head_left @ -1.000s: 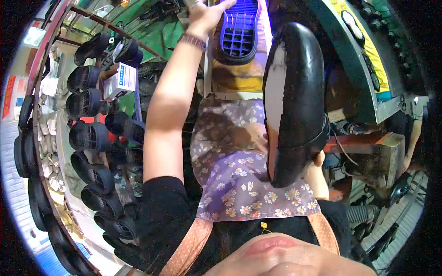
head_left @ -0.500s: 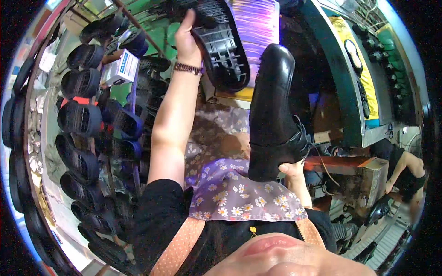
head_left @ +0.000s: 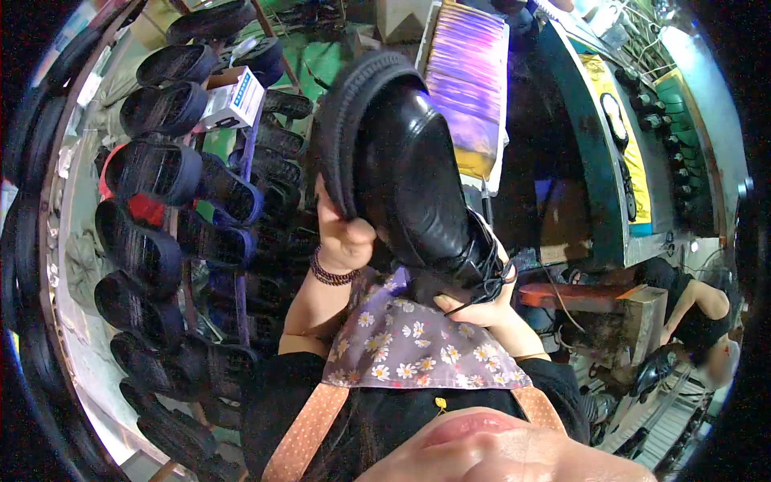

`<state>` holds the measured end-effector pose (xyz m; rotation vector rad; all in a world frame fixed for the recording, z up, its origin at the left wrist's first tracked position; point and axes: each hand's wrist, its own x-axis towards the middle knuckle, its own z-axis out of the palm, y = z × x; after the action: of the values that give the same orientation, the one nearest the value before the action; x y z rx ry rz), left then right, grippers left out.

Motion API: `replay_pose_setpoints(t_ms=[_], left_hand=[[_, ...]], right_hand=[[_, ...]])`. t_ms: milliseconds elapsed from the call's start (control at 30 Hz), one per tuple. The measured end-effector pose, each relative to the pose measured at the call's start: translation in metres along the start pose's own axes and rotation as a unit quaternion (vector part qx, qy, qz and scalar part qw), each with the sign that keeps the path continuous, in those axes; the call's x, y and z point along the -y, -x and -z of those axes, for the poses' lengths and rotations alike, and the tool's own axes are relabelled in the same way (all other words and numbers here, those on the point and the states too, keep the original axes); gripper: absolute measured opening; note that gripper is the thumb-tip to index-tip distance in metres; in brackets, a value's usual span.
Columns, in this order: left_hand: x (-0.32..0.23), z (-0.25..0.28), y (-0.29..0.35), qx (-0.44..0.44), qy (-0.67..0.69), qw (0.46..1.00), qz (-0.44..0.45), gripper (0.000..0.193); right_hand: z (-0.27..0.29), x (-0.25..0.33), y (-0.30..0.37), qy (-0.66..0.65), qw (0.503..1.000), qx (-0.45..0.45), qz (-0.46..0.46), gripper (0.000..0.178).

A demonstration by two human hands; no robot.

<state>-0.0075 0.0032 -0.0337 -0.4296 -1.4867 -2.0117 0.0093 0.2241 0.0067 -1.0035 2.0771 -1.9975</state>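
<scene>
My left hand (head_left: 344, 238) is closed around a black shoe sole (head_left: 336, 136), its thumb across the inner side and its fingers mostly hidden behind. The sole's ridged rim stands upright against the toe end of a black lace-up shoe upper (head_left: 414, 177); whether the two touch all along cannot be made out. The shoe upper is glossy at the toe and tilts up and away from me. My right hand (head_left: 486, 309) grips its heel end from below, the thumb on the near side and the black laces hanging over the fingers.
Racks of black soles (head_left: 152, 177) rise at my left, with a small white box (head_left: 233, 100) among them. Ahead is a panel under purple light (head_left: 466, 80). A dark conveyor-like bench (head_left: 598, 161) with a yellow sheet (head_left: 634, 185) runs at the right. Another person (head_left: 703, 301) works at the far right.
My left hand has drawn the sole back toward me and turned it edge-on beside the shoe upper. The upper has tilted toward the left, its toe now meeting the sole.
</scene>
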Motion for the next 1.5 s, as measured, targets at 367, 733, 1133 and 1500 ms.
replay_pose_setpoints(t_ms=[367, 733, 1133, 1500], left_hand=[[-0.021, 0.003, 0.038, 0.024, -0.122, 0.986, 0.113, 0.089], [-0.01, 0.001, 0.044, 0.035, -0.172, 0.978, 0.114, 0.091], [0.013, -0.018, 0.04, 0.035, 0.146, 0.951, 0.27, 0.147], [-0.045, -0.101, 0.012, -0.161, 0.15, 0.892, 0.394, 0.108]], right_hand=[[-0.019, -0.018, 0.023, 0.064, 0.997, -0.027, -0.023, 0.101], [-0.022, -0.026, 0.038, 0.021, 0.989, -0.079, -0.125, 0.103], [-0.019, -0.023, 0.021, -0.306, 0.844, -0.254, -0.36, 0.052], [-0.019, -0.034, 0.037, -0.381, 0.78, -0.288, -0.405, 0.045]])
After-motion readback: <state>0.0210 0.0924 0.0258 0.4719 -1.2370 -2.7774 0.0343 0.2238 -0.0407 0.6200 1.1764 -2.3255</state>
